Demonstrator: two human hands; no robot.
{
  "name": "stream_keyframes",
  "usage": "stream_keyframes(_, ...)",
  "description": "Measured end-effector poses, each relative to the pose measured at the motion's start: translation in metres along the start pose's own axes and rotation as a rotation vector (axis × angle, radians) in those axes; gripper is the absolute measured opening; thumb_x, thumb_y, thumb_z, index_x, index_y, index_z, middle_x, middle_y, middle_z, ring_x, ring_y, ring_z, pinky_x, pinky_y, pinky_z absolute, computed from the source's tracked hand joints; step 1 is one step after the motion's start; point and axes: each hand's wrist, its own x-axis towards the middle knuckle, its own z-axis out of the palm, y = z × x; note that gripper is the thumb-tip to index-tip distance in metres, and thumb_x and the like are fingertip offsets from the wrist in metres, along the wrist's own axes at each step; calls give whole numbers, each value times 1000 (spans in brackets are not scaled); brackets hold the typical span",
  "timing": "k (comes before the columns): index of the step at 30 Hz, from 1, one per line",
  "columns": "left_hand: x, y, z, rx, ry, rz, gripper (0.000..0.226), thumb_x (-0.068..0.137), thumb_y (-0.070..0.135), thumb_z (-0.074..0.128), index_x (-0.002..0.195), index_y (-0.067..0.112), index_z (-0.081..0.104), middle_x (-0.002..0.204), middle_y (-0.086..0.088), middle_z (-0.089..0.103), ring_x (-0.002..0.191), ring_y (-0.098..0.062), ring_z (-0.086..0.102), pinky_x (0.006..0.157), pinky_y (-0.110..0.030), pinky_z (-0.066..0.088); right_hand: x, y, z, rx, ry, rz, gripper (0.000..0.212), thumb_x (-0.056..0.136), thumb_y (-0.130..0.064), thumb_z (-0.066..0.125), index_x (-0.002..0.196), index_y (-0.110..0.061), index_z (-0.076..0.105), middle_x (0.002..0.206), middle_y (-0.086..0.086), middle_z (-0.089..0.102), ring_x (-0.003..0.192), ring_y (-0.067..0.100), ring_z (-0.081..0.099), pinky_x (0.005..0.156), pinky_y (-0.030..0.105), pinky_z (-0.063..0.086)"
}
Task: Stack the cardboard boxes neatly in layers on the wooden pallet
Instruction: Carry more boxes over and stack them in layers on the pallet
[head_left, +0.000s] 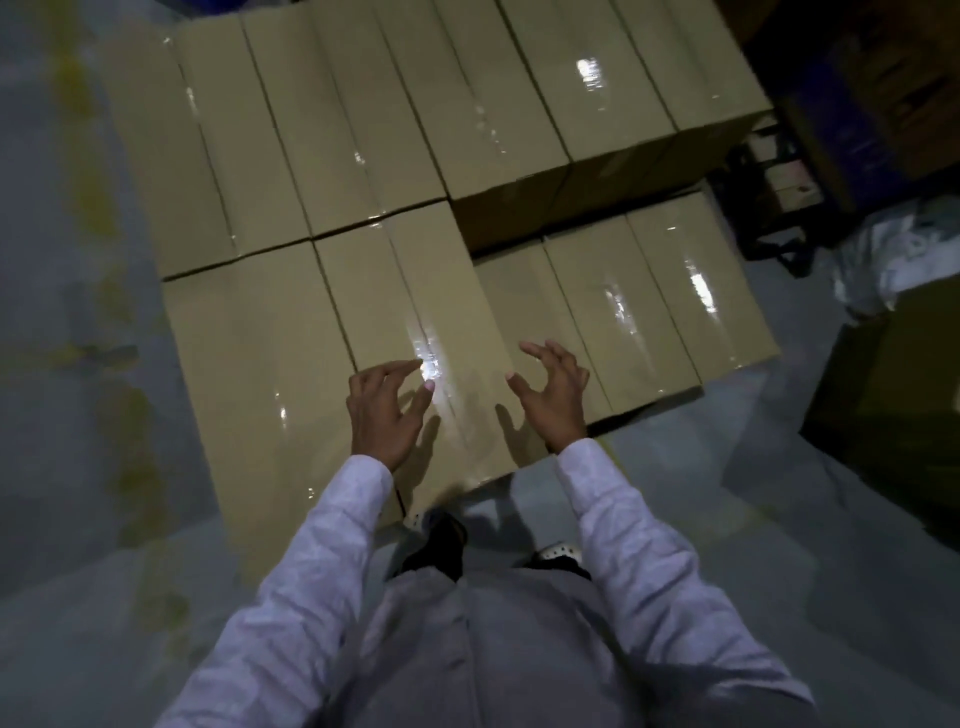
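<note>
Tan cardboard boxes sealed with glossy clear tape fill the view in rows. The nearest upper box (415, 312) lies in front of me, with another upper box (249, 374) to its left. A lower layer of boxes (649, 301) shows at the right, one step down. My left hand (387, 410) hovers over the near box's top, fingers spread and loosely bent, holding nothing. My right hand (553, 397) hovers at that box's right edge, fingers curved, also empty. The pallet itself is hidden under the boxes.
Grey concrete floor (78, 467) with worn yellow marks lies at the left. A dark carton (893, 405) and crumpled white plastic wrap (893, 254) sit at the right. Dark shelving or a cart (779, 208) stands at the back right. My feet are at the stack's near edge.
</note>
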Motion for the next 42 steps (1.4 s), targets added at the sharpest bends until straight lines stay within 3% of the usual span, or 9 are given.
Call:
stream_keyframes(8, -51, 131, 103, -184, -181, 154, 39, 97, 61, 59, 118, 34, 79, 114, 15, 75, 118, -20, 55, 101, -36, 45, -52, 94, -135, 86, 88, 40, 44, 92, -32, 83, 134, -39, 72, 154, 3, 50, 141, 29, 38, 106, 14, 19)
stream_keyframes(10, -69, 177, 141, -237, -230, 197, 31, 98, 56, 64, 116, 36, 80, 113, 19, 75, 118, -16, 55, 100, -43, 50, -63, 132, -180, 130, 149, 64, 42, 93, -34, 82, 133, -39, 73, 153, 2, 52, 142, 27, 38, 111, 17, 19)
stream_keyframes(14, -110, 267, 218, -304, -315, 273, 19, 100, 47, 70, 114, 38, 80, 110, 27, 73, 117, -10, 55, 100, -49, 53, -91, 214, -266, 165, 246, 91, 38, 93, -39, 81, 130, -39, 74, 148, 3, 59, 147, 25, 44, 108, 4, 13)
stream_keyframes(20, -166, 406, 333, -323, -515, 425, 26, 94, 57, 67, 110, 41, 80, 104, 18, 75, 110, -16, 65, 96, -47, 56, -136, 326, -394, 182, 572, 105, 31, 94, -30, 81, 124, -33, 76, 128, -8, 67, 128, 23, 58, 116, 44, 36)
stream_keyframes(27, -208, 501, 444, -313, -770, 504, 13, 98, 41, 77, 106, 33, 84, 102, 27, 77, 99, 2, 73, 92, -38, 61, -170, 437, -473, 334, 817, 289, 31, 96, -26, 78, 125, -36, 73, 126, -15, 61, 123, 24, 58, 112, 52, 46)
stream_keyframes(30, -201, 530, 500, -255, -876, 503, 12, 98, 46, 75, 106, 40, 82, 106, 21, 79, 103, -3, 73, 94, -40, 61, -165, 476, -501, 355, 825, 356, 34, 97, -28, 78, 129, -37, 72, 136, -8, 62, 128, 25, 54, 112, 48, 47)
stream_keyframes(32, -193, 557, 544, -253, -929, 482, 17, 99, 45, 74, 109, 34, 83, 108, 15, 80, 104, -9, 74, 93, -41, 61, -151, 509, -526, 381, 839, 379, 34, 97, -34, 78, 130, -38, 71, 138, -8, 62, 130, 24, 53, 112, 47, 48)
stream_keyframes(39, -175, 673, 709, -256, -970, 426, 18, 97, 38, 80, 110, 26, 84, 106, 11, 80, 103, -9, 73, 94, -47, 60, -95, 631, -652, 266, 948, 390, 44, 94, -50, 71, 131, -27, 74, 135, 0, 69, 130, 20, 61, 112, 59, 44)
stream_keyframes(42, -186, 737, 742, -242, -1018, 476, 21, 96, 43, 79, 112, 29, 83, 110, 12, 79, 104, -9, 72, 92, -47, 61, -82, 667, -713, 298, 995, 458, 42, 93, -51, 70, 132, -36, 71, 137, -2, 68, 129, 20, 61, 111, 60, 46)
